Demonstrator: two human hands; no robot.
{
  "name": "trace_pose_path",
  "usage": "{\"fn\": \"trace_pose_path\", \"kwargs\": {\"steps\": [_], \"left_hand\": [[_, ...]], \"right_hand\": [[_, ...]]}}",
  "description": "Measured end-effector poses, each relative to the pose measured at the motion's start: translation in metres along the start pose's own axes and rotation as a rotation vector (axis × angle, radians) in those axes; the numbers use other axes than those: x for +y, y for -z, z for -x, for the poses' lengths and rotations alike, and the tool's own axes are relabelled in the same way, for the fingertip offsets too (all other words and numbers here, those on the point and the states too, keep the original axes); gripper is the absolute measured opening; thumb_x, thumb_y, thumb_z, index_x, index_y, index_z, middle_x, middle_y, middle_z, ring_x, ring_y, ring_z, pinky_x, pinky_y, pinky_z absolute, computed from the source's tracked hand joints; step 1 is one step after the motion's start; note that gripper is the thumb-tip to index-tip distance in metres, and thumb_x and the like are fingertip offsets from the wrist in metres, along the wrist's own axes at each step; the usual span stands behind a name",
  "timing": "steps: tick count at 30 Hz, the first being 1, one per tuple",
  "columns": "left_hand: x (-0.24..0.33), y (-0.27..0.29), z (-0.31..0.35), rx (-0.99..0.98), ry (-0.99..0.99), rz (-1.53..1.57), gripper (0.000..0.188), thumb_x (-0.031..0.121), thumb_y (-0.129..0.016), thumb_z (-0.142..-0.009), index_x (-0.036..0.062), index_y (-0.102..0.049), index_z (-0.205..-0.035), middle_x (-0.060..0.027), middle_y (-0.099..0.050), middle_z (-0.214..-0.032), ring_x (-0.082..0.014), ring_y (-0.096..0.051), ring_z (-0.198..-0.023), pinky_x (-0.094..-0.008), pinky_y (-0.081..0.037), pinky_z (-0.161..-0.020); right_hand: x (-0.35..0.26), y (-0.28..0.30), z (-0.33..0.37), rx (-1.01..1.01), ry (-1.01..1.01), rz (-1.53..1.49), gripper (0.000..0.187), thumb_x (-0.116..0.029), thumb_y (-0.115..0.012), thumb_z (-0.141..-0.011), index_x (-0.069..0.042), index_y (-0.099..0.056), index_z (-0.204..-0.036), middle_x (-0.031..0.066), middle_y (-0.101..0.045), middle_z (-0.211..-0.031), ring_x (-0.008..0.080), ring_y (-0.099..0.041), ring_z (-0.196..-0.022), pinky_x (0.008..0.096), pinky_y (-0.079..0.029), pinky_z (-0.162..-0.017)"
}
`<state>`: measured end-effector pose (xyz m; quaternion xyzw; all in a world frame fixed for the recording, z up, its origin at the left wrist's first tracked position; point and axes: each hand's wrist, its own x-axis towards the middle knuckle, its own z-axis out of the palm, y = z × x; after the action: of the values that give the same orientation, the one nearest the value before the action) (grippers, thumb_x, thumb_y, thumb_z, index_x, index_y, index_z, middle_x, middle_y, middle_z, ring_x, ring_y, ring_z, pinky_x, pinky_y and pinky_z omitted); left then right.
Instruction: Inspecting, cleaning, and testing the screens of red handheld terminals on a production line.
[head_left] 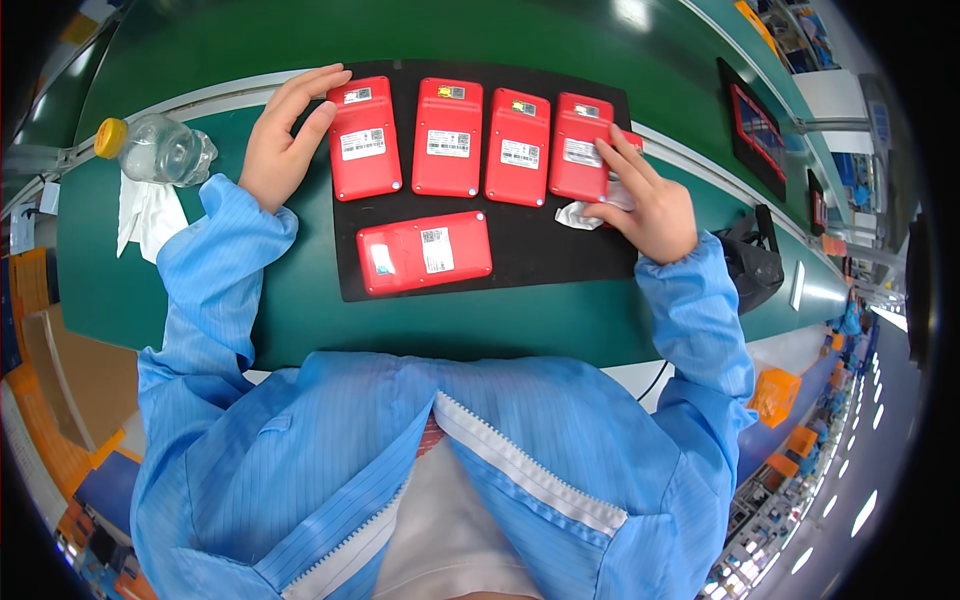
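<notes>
Several red handheld devices lie face down on a black mat, with white labels on their backs. My left hand (288,140) is open at the left end of the upper row, its fingertips at the top left corner of the leftmost red device (365,175). My right hand (652,208) has its fingers stretched over the right edge of the rightmost red device (578,180). A crumpled white wipe (578,216) lies under its thumb. Between these are two more red devices (447,172) (517,177). Another red device (425,253) lies sideways below the row. Something red (636,141) shows partly behind my right fingers.
The black mat (540,262) lies on a green table (300,335). A clear bottle with a yellow cap (160,150) and a white cloth (148,218) are at the left. A black bag (752,265) sits right of my right arm. A metal rail (225,98) runs behind the mat.
</notes>
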<state>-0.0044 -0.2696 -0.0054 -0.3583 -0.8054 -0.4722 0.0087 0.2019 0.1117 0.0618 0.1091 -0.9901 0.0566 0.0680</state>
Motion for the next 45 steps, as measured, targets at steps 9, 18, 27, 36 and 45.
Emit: {"fn": "trace_pose_path", "kwargs": {"steps": [9, 18, 27, 36, 45], "left_hand": [[-0.005, 0.002, 0.004, 0.023, 0.042, 0.102, 0.034, 0.024, -0.051, -0.103, 0.0079, -0.061, -0.131, -0.0100, -0.059, -0.137, -0.0236, -0.052, -0.130, -0.0321, -0.039, -0.109], [-0.008, 0.000, 0.002, 0.013, 0.096, 0.187, 0.034, 0.024, -0.049, -0.105, 0.0064, -0.061, -0.131, -0.0090, -0.060, -0.135, -0.0203, -0.052, -0.129, -0.0292, -0.038, -0.109], [-0.009, 0.001, 0.006, 0.026, 0.180, 0.239, 0.038, 0.030, -0.046, -0.107, 0.0085, -0.060, -0.135, -0.0078, -0.060, -0.136, -0.0176, -0.051, -0.129, -0.0266, -0.039, -0.107], [0.007, 0.015, 0.016, 0.008, 0.093, 0.235, 0.039, 0.022, -0.048, -0.103, 0.0038, -0.055, -0.138, -0.0109, -0.056, -0.139, -0.0221, -0.049, -0.133, -0.0324, -0.035, -0.111], [0.074, 0.019, 0.054, -0.469, -0.317, -0.276, 0.077, 0.052, -0.071, -0.080, 0.0063, -0.053, -0.139, -0.0163, -0.047, -0.146, -0.0381, -0.041, -0.137, -0.0542, -0.030, -0.114]], "right_hand": [[-0.006, 0.063, 0.004, 0.014, -0.027, -0.028, 0.057, 0.013, -0.057, -0.074, -0.016, -0.067, -0.121, 0.0092, -0.063, -0.099, 0.0302, -0.067, -0.077, 0.0386, -0.054, -0.064], [0.048, 0.050, 0.039, 0.081, -0.320, -0.199, 0.048, 0.007, -0.047, -0.083, -0.010, -0.062, -0.125, 0.0140, -0.062, -0.122, 0.0301, -0.065, -0.096, 0.0339, -0.051, -0.082], [0.010, 0.027, -0.015, -0.462, -0.080, 0.159, 0.123, -0.055, -0.087, -0.059, -0.019, -0.022, -0.157, 0.0250, -0.034, -0.155, 0.0361, -0.069, -0.087, 0.0398, -0.057, -0.077], [0.026, 0.031, -0.026, -0.347, -0.044, 0.057, 0.104, -0.044, -0.089, -0.064, -0.028, -0.034, -0.152, 0.0256, -0.040, -0.145, 0.0423, -0.066, -0.102, 0.0458, -0.057, -0.087], [0.031, 0.003, 0.013, 0.000, -0.214, -0.419, 0.095, -0.040, -0.088, -0.066, -0.015, -0.043, -0.147, 0.0234, -0.043, -0.149, 0.0421, -0.044, -0.137, 0.0439, -0.043, -0.108]]}}
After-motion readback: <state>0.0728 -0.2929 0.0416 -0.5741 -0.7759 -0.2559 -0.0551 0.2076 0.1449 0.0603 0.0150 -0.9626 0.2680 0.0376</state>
